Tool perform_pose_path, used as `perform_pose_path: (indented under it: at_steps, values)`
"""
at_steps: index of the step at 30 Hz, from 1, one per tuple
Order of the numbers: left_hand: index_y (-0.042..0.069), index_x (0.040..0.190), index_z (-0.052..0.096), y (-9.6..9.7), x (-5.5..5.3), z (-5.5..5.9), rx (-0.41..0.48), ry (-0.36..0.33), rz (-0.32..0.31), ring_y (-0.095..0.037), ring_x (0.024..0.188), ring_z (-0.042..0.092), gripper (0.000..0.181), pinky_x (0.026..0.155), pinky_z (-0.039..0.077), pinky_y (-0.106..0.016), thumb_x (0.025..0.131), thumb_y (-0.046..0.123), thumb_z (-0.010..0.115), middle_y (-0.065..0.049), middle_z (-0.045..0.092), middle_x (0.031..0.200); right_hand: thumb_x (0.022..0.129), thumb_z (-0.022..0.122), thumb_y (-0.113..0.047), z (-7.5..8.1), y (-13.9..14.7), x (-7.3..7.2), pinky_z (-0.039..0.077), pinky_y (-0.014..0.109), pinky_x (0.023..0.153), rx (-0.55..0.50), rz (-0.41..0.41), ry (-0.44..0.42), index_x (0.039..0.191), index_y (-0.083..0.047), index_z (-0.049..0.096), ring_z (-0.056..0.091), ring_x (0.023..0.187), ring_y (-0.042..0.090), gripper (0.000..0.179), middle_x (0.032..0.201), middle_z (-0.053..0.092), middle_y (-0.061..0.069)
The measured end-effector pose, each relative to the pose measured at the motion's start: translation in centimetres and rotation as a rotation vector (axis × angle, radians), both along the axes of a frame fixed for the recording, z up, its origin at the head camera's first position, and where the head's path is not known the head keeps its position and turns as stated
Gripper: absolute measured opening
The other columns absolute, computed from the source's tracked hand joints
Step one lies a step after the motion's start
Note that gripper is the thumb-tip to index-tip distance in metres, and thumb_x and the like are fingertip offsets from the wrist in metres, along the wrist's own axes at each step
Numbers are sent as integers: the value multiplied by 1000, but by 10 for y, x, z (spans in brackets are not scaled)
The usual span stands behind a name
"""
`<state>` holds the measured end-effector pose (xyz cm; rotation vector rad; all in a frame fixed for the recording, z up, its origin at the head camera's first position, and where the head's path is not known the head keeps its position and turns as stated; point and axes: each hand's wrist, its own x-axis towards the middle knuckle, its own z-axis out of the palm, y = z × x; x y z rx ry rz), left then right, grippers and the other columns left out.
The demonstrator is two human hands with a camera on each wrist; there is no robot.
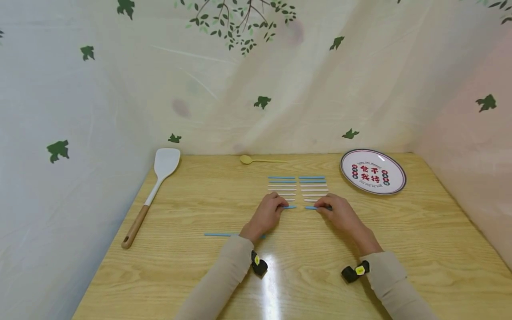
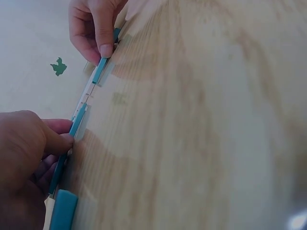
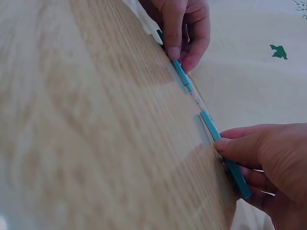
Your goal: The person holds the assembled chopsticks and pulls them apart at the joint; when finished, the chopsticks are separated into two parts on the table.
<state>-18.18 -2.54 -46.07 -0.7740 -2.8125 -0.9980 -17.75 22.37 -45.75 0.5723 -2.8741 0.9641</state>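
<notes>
Between thumb and fingers my left hand [image 1: 270,211] pinches a thin blue stick [image 1: 290,207] low at the tabletop. My right hand [image 1: 338,211] pinches a second blue stick [image 1: 310,207], which lies in line with the first, a small gap between their inner ends. Both wrist views show these sticks end to end, the left one [image 2: 79,117] and the right one [image 3: 211,124]. Beyond the hands lie two side-by-side columns of sticks, with blue sticks [image 1: 282,177] farthest away and several white sticks [image 1: 314,190] nearer. Another blue stick [image 1: 218,234] lies partly hidden under my left forearm.
A white spatula [image 1: 166,163] with a wooden handle lies at the left of the wooden table [image 1: 400,226]. A yellow spoon [image 1: 246,159] lies along the back edge, near the patterned cloth wall. At the back right is a white plate [image 1: 372,160] with red characters.
</notes>
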Motion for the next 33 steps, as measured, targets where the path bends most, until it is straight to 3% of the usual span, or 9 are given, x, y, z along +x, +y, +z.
perform_pose_path:
  at_steps: [19, 25, 31, 33]
  values:
    - [8, 100, 72, -1, -3, -5, 25, 2, -11, -20, 92, 56, 15, 84, 47, -31, 94, 5, 58, -4, 59, 96, 87, 68, -6, -4, 1, -1, 48, 32, 73, -26, -4, 45, 94, -11, 74, 58, 82, 15, 10, 89, 64, 2]
    - [9, 99, 72, 0, -3, -6, 12, 36, -20, -20, 91, 55, 15, 84, 46, -30, 94, 5, 58, -4, 59, 95, 85, 71, -6, -5, 0, -2, 48, 29, 70, -43, -6, 88, 92, -10, 75, 57, 80, 14, 9, 87, 64, 1]
    - [9, 99, 72, 0, -1, -4, -6, 95, -27, -21, 90, 55, 15, 83, 45, -31, 93, 4, 59, -5, 59, 95, 86, 70, -9, -5, -1, -3, 47, 34, 76, -27, -6, 80, 94, -11, 74, 57, 85, 17, 9, 90, 65, 2]
    - [9, 102, 71, -2, 1, 0, -15, 87, -26, -21, 92, 54, 15, 84, 45, -31, 93, 6, 59, -4, 59, 97, 87, 70, -9, -4, 0, -3, 47, 38, 80, -26, -16, 85, 95, -10, 74, 58, 89, 20, 10, 92, 66, 2]
